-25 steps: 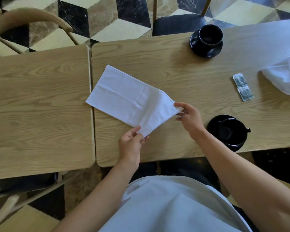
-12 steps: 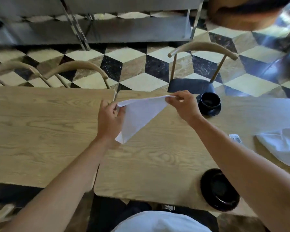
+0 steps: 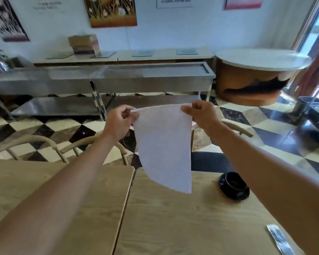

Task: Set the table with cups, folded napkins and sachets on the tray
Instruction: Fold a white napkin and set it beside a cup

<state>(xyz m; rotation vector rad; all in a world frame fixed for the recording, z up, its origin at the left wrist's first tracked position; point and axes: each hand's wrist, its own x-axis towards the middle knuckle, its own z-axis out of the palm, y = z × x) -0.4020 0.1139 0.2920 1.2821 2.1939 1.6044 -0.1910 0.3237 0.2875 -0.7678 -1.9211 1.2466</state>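
Observation:
A white napkin [image 3: 164, 148] hangs in the air above the far edge of the wooden table [image 3: 182, 223], folded into a tapering shape. My left hand [image 3: 120, 124] pinches its top left corner. My right hand [image 3: 201, 115] pinches its top right corner. Both arms are stretched forward and raised. A black cup on a black saucer [image 3: 233, 185] stands on the table to the right of the napkin. A sachet [image 3: 279, 238] lies near the table's right front, partly behind my right forearm.
A second wooden table [image 3: 53, 190] adjoins on the left with a narrow gap. Curved wooden chairs [image 3: 41, 142] stand behind the tables on a checkered floor. A steel counter [image 3: 118, 76] and a round stand [image 3: 256, 78] lie farther back.
Both hands have lifted the napkin off the table and raised it to arm's height. My head has tilted up, so the near cup and the other cloth have left the view.

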